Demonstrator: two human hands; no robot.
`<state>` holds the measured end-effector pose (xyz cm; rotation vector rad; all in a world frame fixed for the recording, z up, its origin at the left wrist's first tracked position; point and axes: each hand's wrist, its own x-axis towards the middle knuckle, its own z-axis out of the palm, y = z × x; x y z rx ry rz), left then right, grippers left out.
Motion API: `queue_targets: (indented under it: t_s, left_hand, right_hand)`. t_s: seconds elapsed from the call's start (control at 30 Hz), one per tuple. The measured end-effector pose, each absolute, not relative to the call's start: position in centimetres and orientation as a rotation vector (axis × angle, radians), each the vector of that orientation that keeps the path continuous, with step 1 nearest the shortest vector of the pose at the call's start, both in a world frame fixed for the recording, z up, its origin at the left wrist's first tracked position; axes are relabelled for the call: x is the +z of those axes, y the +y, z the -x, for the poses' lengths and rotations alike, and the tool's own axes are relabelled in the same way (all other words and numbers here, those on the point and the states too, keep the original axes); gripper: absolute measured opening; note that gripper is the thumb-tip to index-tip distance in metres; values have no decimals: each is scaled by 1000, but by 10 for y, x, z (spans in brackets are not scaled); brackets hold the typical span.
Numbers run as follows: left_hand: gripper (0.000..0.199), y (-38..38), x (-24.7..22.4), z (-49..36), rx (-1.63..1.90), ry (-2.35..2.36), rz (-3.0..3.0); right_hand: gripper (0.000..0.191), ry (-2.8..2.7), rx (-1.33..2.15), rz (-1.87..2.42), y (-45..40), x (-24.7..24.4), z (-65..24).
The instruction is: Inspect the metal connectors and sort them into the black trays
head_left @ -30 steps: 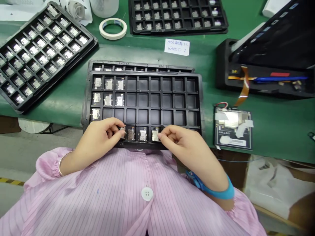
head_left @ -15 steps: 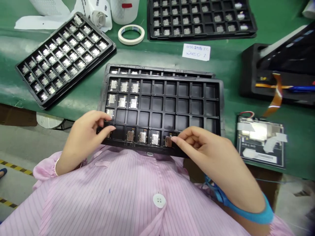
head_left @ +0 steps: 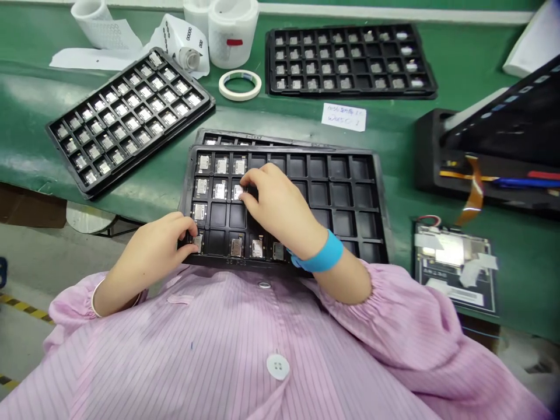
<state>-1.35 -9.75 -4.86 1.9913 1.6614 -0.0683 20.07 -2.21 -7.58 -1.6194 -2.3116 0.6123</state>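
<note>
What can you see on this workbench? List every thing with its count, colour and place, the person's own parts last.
compartment tray: one, black, centre, stacked on another
small components: several, silver, its left and near cells
full tray: one, black, left
far tray: one, black, top
tape roll: one, cream, top centre
paper label: one, white, centre
display module: one, dark, right
wrist strap: one, blue, right wrist
left hand: at tray's near-left corner
right hand: on second-row component
</note>
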Motion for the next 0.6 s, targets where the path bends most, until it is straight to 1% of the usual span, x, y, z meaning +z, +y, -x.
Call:
queue_targets:
  t_s: [0.17,0.3,0.4,0.5,0.57,0.6]
  left_hand:
    - [7,-98,-48,13,-52,1651,-1971]
    - [14,-101,-48,12,-24,1668,-1977]
    - [9,-104,-48,11,-3,1705,-1939]
    - [15,-106,-49,10,-21,1739,-1910]
    - [14,-106,-48,9,-55,1752,-1905]
    - [12,-106,-48,9,-71,1756,-1906]
  right_hand:
    - [16,-2319,650,1564,-17,-81,-202]
    - [14,-2284,598,1495,-19,-81,-203]
    - [14,-2250,605,1472,-23,-82,-204]
    - [21,-2112,696,1446,-31,-81,-207]
    - [25,-1959,750,1375,-40,-77,-212]
    - [23,-1896,778,1337,-45,-73,-215]
